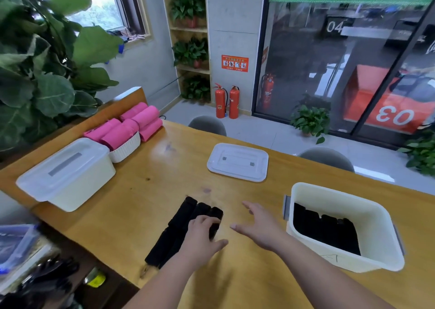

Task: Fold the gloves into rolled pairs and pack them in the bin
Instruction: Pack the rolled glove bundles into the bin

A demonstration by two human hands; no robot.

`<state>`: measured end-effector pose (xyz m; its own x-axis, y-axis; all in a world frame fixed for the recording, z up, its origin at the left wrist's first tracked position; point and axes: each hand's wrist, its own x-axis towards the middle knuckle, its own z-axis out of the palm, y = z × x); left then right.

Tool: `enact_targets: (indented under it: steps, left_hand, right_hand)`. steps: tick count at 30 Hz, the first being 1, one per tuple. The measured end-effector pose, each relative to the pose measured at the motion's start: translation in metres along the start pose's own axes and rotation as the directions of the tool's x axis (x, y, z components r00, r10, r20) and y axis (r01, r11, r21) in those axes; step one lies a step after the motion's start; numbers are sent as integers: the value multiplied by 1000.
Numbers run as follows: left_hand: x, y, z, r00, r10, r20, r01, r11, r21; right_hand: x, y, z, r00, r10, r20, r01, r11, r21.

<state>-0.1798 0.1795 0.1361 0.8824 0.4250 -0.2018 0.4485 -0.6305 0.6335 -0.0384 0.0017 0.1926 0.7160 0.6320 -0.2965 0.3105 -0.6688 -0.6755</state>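
Black gloves (179,228): likely soft, light, limp; hold flat near glove tips. Left grip (202,234) curled on them; right grip (261,225) spread, empty.

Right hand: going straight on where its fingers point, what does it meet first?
Probably the far ends of the black rolled gloves, which the left hand grips; how high the open right hand hangs is unclear.
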Motion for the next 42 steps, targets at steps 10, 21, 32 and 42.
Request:
enact_targets:
  steps: [10, 21, 32, 42]
  left_hand:
    - [6, -27, -6, 997, -57, 54, 52, 995, 87]
    - [20, -23, 22, 975, -91, 201, 31, 959, 283]
    - [36, -8, 33, 989, -82, 125, 60, 983, 171]
    - [55, -6, 40, 943, -202, 266, 219, 975, -34]
  right_hand:
    - [11, 0, 36, 978, 20, 209, 16, 985, -170]
    - [13, 22, 43, 947, 108, 303, -27, 965, -261]
    - [15, 41, 42, 924, 166, 343, -92, 970, -223]
    - [20, 46, 55, 871, 205, 446, -171, 979, -115]
